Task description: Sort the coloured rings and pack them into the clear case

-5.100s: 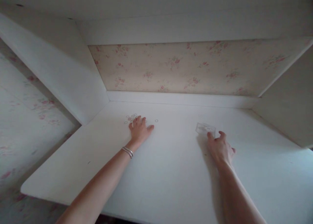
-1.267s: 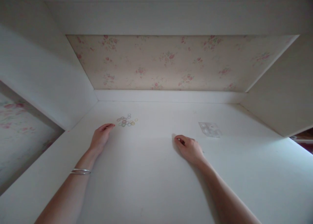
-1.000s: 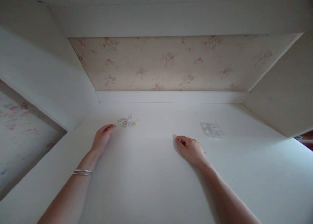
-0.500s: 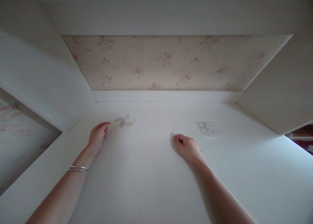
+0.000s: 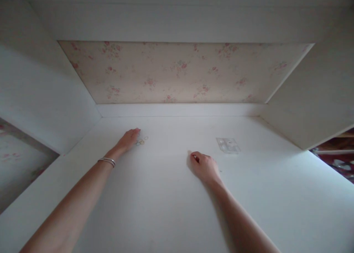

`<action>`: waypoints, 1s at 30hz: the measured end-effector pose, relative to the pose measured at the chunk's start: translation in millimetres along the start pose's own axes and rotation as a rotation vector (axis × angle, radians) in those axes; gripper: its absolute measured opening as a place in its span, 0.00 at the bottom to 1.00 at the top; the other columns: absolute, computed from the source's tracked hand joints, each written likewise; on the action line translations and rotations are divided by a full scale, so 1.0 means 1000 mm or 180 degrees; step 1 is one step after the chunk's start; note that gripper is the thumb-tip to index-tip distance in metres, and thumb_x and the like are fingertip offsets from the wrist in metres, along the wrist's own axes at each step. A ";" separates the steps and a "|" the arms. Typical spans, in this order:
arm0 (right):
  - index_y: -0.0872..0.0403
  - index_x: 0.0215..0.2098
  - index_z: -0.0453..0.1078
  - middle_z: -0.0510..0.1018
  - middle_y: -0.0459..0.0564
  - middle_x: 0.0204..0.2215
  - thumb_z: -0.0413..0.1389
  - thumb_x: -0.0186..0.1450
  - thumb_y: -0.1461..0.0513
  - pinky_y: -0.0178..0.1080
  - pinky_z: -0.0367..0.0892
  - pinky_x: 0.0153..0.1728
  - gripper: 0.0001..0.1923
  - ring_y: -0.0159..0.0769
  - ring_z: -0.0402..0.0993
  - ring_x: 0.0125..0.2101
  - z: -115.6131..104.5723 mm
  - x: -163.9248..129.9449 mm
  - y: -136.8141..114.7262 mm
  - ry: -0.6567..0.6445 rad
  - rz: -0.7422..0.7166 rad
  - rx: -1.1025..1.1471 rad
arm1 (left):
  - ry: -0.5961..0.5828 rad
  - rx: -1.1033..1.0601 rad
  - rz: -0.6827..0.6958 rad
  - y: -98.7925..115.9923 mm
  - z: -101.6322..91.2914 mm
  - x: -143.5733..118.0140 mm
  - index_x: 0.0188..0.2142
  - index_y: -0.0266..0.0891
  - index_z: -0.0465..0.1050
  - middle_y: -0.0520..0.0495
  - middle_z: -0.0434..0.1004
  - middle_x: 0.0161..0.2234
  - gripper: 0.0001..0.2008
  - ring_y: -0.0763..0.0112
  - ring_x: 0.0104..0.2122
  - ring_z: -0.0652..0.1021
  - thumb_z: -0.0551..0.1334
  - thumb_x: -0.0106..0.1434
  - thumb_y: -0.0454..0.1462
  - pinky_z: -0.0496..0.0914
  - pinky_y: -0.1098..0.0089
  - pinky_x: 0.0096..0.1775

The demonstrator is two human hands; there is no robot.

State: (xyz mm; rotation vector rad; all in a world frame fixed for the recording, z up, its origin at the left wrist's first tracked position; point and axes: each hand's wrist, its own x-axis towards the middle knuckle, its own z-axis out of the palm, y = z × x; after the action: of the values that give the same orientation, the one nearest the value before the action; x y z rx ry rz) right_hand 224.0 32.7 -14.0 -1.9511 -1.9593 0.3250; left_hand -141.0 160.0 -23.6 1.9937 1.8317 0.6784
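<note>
My left hand (image 5: 128, 139) lies over a loose heap of small thin rings, perhaps rubber bands, and hides most of them. Its fingers are stretched forward, and I see nothing held in them. Beside its fingers a few yellowish and greyish rings (image 5: 141, 141) still show on the white tabletop (image 5: 157, 194). My right hand (image 5: 204, 165) rests on the tabletop near the middle with its fingers curled into a pinch. A small pale tan patch shows at those fingertips, too faint to name. To the right of this hand lies a flat clear plastic packet (image 5: 228, 145).
White side panels (image 5: 293, 98) stand at the left and right, and a low white ledge (image 5: 182, 109) runs along the back. Behind it is floral wallpaper (image 5: 177, 72). A white overhang (image 5: 177, 22) crosses above. Dark reddish items (image 5: 336, 159) show beyond the right edge.
My left hand has moved right and forward, from beside the rings to over them. My right hand has stayed closed at about the same spot. The view has shifted slightly.
</note>
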 end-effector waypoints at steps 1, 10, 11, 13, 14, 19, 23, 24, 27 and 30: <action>0.44 0.39 0.74 0.80 0.46 0.32 0.45 0.67 0.54 0.34 0.57 0.28 0.16 0.36 0.75 0.31 0.000 0.000 0.000 -0.0011 0.0020 -0.0006 | -0.0046 -0.0003 0.0022 0.004 0.004 0.000 0.51 0.33 0.70 0.40 0.68 0.56 0.30 0.61 0.58 0.65 0.40 0.66 0.50 0.56 0.63 0.60; 0.45 0.39 0.74 0.80 0.48 0.31 0.44 0.67 0.53 0.34 0.57 0.28 0.17 0.37 0.74 0.31 -0.002 -0.002 -0.001 -0.0015 -0.0039 -0.0087 | -0.0437 -0.0373 0.0238 0.068 0.031 -0.032 0.52 0.41 0.72 0.48 0.70 0.55 0.34 0.64 0.58 0.66 0.36 0.67 0.53 0.57 0.64 0.59; 0.45 0.39 0.74 0.80 0.48 0.32 0.44 0.67 0.53 0.34 0.57 0.28 0.17 0.37 0.74 0.31 -0.002 -0.002 -0.001 -0.0008 -0.0039 -0.0087 | -0.0460 -0.0418 0.0267 0.076 0.033 -0.037 0.52 0.40 0.72 0.47 0.71 0.55 0.34 0.64 0.57 0.67 0.35 0.67 0.54 0.57 0.64 0.59; 0.45 0.39 0.74 0.80 0.48 0.31 0.44 0.67 0.53 0.35 0.57 0.28 0.17 0.37 0.74 0.31 -0.001 -0.002 -0.001 0.0012 -0.0043 -0.0077 | -0.0553 -0.0509 0.0373 0.093 0.039 -0.045 0.52 0.39 0.72 0.47 0.71 0.54 0.35 0.65 0.56 0.68 0.35 0.67 0.54 0.57 0.64 0.59; 0.45 0.39 0.74 0.80 0.48 0.31 0.44 0.67 0.53 0.35 0.57 0.28 0.17 0.37 0.74 0.31 -0.001 -0.002 -0.001 0.0025 -0.0048 -0.0071 | -0.0565 -0.0591 0.0396 0.100 0.043 -0.049 0.51 0.40 0.72 0.47 0.71 0.54 0.35 0.65 0.55 0.69 0.36 0.67 0.54 0.58 0.64 0.59; 0.44 0.39 0.74 0.80 0.47 0.32 0.44 0.67 0.53 0.34 0.57 0.29 0.17 0.37 0.74 0.31 0.000 -0.002 0.000 0.0062 -0.0089 -0.0066 | -0.0588 -0.1577 0.0304 0.133 0.067 -0.064 0.49 0.39 0.74 0.45 0.75 0.50 0.35 0.64 0.52 0.72 0.37 0.67 0.55 0.61 0.63 0.56; 0.44 0.39 0.74 0.80 0.46 0.31 0.44 0.67 0.53 0.34 0.56 0.28 0.16 0.36 0.74 0.31 -0.001 -0.003 0.000 0.0041 -0.0130 -0.0044 | -0.0621 -0.2413 0.0167 0.154 0.084 -0.071 0.45 0.36 0.75 0.43 0.78 0.46 0.35 0.64 0.50 0.74 0.38 0.66 0.55 0.64 0.62 0.55; 0.44 0.39 0.74 0.80 0.46 0.31 0.45 0.67 0.53 0.34 0.55 0.28 0.16 0.36 0.74 0.31 -0.002 -0.003 0.000 0.0024 -0.0123 -0.0032 | -0.0551 -0.2586 0.0113 0.157 0.085 -0.072 0.44 0.36 0.76 0.42 0.78 0.45 0.34 0.63 0.50 0.74 0.39 0.66 0.56 0.63 0.62 0.55; 0.44 0.39 0.74 0.80 0.45 0.31 0.45 0.67 0.53 0.34 0.55 0.28 0.16 0.36 0.74 0.31 -0.004 -0.004 0.000 -0.0046 -0.0075 0.0016 | -0.0067 -0.3088 -0.0098 0.157 0.076 -0.075 0.36 0.34 0.77 0.40 0.79 0.40 0.32 0.63 0.46 0.76 0.43 0.65 0.55 0.65 0.62 0.52; 0.44 0.40 0.74 0.80 0.45 0.32 0.45 0.67 0.52 0.33 0.56 0.28 0.16 0.35 0.74 0.31 -0.005 -0.004 0.000 -0.0112 -0.0079 0.0054 | 0.0471 -0.3155 -0.0282 0.147 0.054 -0.087 0.32 0.34 0.75 0.42 0.78 0.33 0.25 0.68 0.35 0.77 0.53 0.62 0.53 0.70 0.67 0.41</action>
State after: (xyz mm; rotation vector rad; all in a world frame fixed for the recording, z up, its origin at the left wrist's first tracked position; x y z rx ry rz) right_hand 225.6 28.4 -9.4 -1.9215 -1.9944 0.3706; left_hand 6.2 62.1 3.8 1.2084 1.2227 1.3817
